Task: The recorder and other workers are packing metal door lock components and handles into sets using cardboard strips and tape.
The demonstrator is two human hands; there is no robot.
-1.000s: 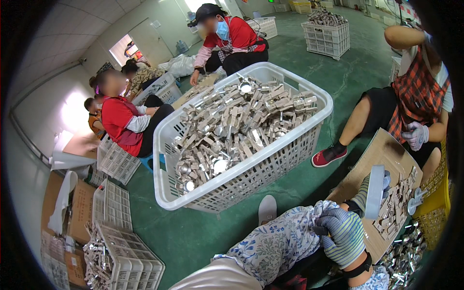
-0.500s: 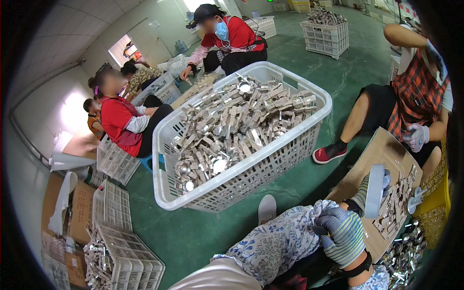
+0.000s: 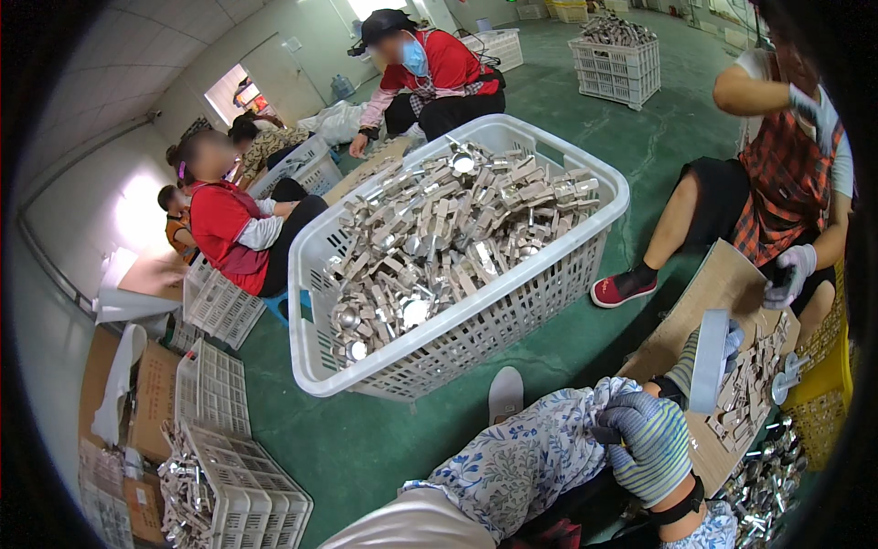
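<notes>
My right hand (image 3: 647, 448), in a striped knit glove with grey fingertips, is closed on the cuff of my left floral sleeve (image 3: 530, 448). A dark band goes round its wrist. My left hand (image 3: 681, 371), gloved alike, is beyond that cuff over a cardboard sheet (image 3: 718, 284). A light-grey upright band-shaped piece (image 3: 709, 361) covers much of it, so its grip is hidden. Flat metal pieces (image 3: 750, 389) lie on the cardboard beside it. Two disc-ended metal pieces with stems (image 3: 788, 377) are close to the yellow basket.
A large white basket (image 3: 494, 306) heaped with metal parts (image 3: 457, 233) stands ahead. Shiny metal parts (image 3: 764, 485) are piled at lower right by a yellow basket (image 3: 828, 403). White crates (image 3: 247, 485) stand left. A co-worker (image 3: 777, 174) sits at right; others sit beyond.
My hands look unmoved. The co-worker at right has shifted one gloved hand lower over the cardboard, and the raised arm has changed position. The masked person's hand at the back moved slightly.
</notes>
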